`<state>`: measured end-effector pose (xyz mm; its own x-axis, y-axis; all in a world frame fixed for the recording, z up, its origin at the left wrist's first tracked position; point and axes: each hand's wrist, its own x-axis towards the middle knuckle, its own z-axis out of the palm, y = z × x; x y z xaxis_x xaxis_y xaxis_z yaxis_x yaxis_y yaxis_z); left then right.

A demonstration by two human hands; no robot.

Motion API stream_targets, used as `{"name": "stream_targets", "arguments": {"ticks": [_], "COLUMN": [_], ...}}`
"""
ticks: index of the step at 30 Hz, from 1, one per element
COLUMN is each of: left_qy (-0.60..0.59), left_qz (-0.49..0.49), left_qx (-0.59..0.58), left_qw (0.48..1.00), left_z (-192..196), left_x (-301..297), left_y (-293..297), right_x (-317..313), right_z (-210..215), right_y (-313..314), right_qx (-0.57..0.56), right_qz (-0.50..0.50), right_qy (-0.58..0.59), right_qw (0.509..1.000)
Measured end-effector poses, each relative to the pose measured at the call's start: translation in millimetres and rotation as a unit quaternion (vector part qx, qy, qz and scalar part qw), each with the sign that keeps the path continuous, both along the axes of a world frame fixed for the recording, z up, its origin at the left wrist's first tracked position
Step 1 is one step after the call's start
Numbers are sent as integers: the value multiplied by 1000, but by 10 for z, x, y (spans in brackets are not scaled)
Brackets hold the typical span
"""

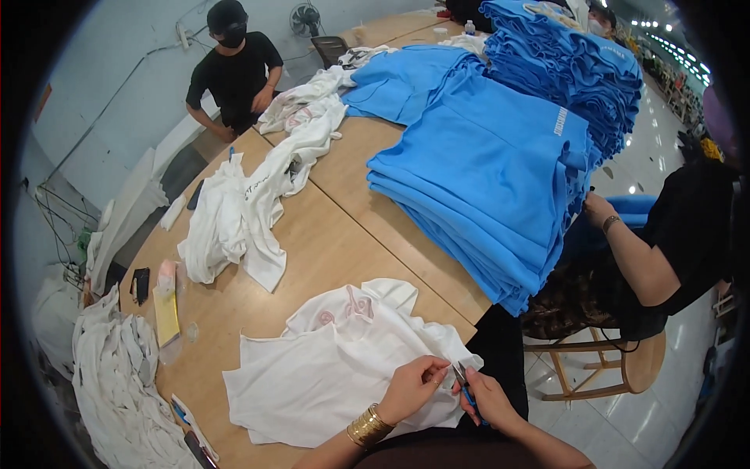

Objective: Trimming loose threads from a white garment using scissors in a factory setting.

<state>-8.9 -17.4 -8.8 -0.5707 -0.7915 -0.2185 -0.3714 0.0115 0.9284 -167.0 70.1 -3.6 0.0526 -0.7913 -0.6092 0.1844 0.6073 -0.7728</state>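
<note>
A white shirt [336,367] with a pink print lies spread on the table in front of me. At its right edge, my left hand [412,384] is closed, fingertips pinched on the white cloth; a gold cuff circles that wrist. My right hand [488,397] grips small blue-handled scissors [467,391]. Their blades point up and away from me, beside the left fingertips at the shirt's edge. Whether the blades touch cloth or a thread is too small to tell.
Tall stacks of blue garments [484,172] stand beyond. White garments lie across the table [336,234] and in a heap [117,383] at left. A yellow pad [166,316] and phone [140,286] sit near the left edge. Other people work far left and at right, by a wooden stool [644,367].
</note>
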Motion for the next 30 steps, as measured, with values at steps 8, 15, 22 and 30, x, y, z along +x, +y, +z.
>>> {"name": "stream_targets", "arguments": {"ticks": [8, 15, 22, 30], "left_qy": [-1, 28, 23, 39], "left_qz": [30, 46, 47, 63], "left_qx": [-15, 39, 26, 20], "left_qw": [999, 998, 998, 997], "left_z": [3, -34, -31, -36], "left_x": [-44, -85, -78, -137], "left_y": [-79, -53, 6, 61], "right_x": [10, 3, 38, 158], "right_z": [5, 48, 47, -31], "right_y": [-109, -119, -72, -89], "right_qx": [-25, 7, 12, -6], "right_qz": [-11, -19, -35, -129], "right_qy": [24, 0, -13, -78], "right_qw": [999, 1000, 999, 989]}}
